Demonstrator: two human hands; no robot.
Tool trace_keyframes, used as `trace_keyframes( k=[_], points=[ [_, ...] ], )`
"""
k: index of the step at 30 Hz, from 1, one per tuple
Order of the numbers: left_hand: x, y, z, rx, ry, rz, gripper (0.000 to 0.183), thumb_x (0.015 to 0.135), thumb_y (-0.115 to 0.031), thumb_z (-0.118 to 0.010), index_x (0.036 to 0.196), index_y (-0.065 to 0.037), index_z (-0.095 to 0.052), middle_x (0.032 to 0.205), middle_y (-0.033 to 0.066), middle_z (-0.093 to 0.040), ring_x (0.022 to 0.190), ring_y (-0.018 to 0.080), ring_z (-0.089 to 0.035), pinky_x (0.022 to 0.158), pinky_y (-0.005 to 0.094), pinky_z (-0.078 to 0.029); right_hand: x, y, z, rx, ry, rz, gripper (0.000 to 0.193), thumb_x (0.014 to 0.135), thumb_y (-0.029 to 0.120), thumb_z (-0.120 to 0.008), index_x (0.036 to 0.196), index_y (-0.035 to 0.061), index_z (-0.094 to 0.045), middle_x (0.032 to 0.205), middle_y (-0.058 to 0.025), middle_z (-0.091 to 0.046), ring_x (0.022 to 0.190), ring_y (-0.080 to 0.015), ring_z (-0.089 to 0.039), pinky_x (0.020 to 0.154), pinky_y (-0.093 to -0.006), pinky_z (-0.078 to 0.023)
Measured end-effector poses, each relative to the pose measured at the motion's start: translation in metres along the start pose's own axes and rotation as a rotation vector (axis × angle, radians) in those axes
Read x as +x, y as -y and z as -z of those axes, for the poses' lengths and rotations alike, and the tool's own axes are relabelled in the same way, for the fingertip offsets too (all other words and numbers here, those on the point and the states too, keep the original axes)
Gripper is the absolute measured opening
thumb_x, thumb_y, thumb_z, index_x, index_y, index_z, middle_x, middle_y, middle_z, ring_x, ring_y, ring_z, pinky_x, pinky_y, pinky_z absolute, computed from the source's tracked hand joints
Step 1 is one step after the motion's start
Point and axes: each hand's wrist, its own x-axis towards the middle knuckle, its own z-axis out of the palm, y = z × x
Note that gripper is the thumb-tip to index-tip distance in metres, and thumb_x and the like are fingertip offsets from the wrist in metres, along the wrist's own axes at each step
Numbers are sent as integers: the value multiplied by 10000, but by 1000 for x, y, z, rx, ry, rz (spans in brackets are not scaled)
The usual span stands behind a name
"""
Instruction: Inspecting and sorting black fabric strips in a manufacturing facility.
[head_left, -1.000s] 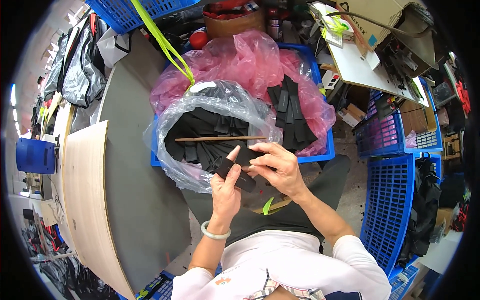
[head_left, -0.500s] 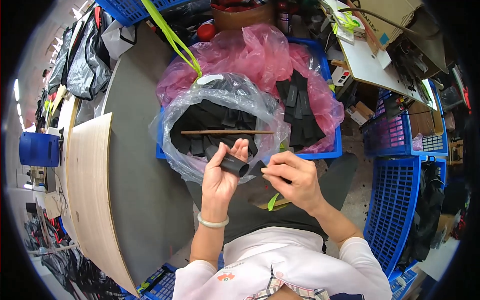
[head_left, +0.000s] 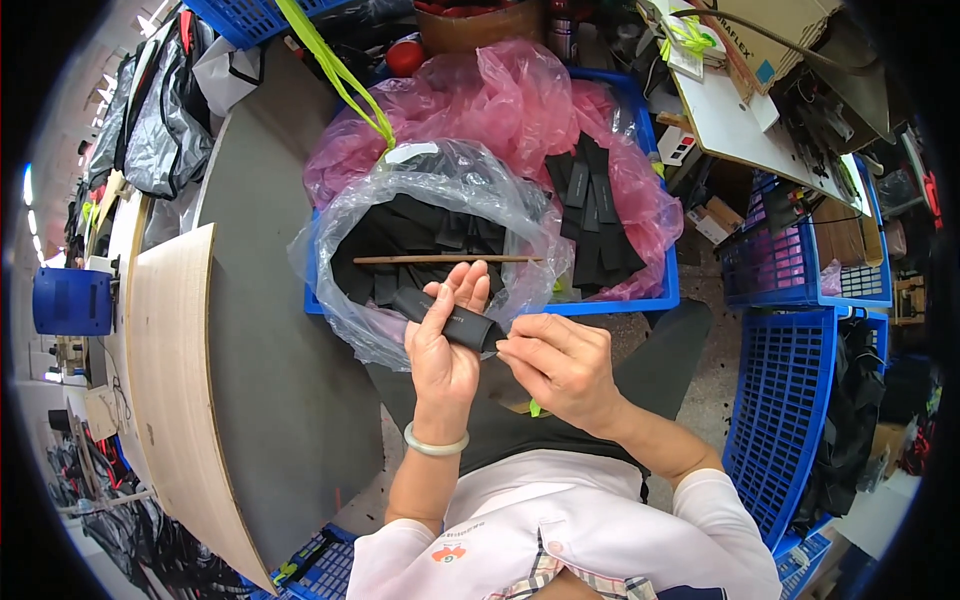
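Observation:
My left hand (head_left: 445,365), palm up with a pale bangle at the wrist, is closed round a short black tube (head_left: 466,326) that looks like fabric. The tube lies tilted across the palm, its near end pointing right. At that end, the thumb and fingertips of my right hand (head_left: 568,362) are pinched together on a small black piece, mostly hidden by the fingers. Just beyond the hands, a clear plastic bag (head_left: 350,225) holds many flat black pieces (head_left: 410,215). A thin brown stick (head_left: 440,260) rests across the bag's opening.
A blue crate (head_left: 648,120) bears the clear bag, a pink plastic bag (head_left: 520,90) and a pile of black strips (head_left: 590,215). Blue crates (head_left: 785,420) stand at the right. A grey surface (head_left: 280,330) and a wooden board (head_left: 175,380) lie at the left.
My right hand has moved left with the small black piece, from just apart to the tube's open end. The left hand keeps its hold on the tube.

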Motion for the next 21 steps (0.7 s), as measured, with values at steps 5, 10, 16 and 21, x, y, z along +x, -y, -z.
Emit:
trace_keyframes(
  k=[5,10,16,21],
  points=[
    [-14,7,-14,140,97,-151,110,899,-13,-489,989,-16,-426,1088,182,-541,1037,318,-573,891,386,-507,0,-2,-7,304,45,-274,138,666,6,-710,789,-12,-649,792,-85,-609,669,-192,-608,578,-276,-478],
    [-1,-7,-15,153,41,-201,140,898,-40,-503,1016,-29,-428,1120,167,-545,932,248,-621,821,351,-540,0,0,0,254,264,-267,365,666,112,-736,1015,101,-629,936,-119,-557,702,-244,-616,600,-327,-503],
    [6,11,-18,60,80,40,177,853,-15,-573,1002,-74,-498,980,186,-627,754,235,-632,676,327,-507,18,-23,-36,-3,348,-187,112,621,60,-636,687,2,-568,743,-194,-548,666,-390,-584,524,-455,-459],
    [34,-23,-4,-175,65,65,185,870,-56,-574,1039,-78,-500,987,159,-625,759,213,-628,667,302,-509,13,-13,-13,75,481,-229,351,700,139,-673,1032,178,-567,1008,-167,-497,641,-411,-572,547,-444,-482]
  ],
)
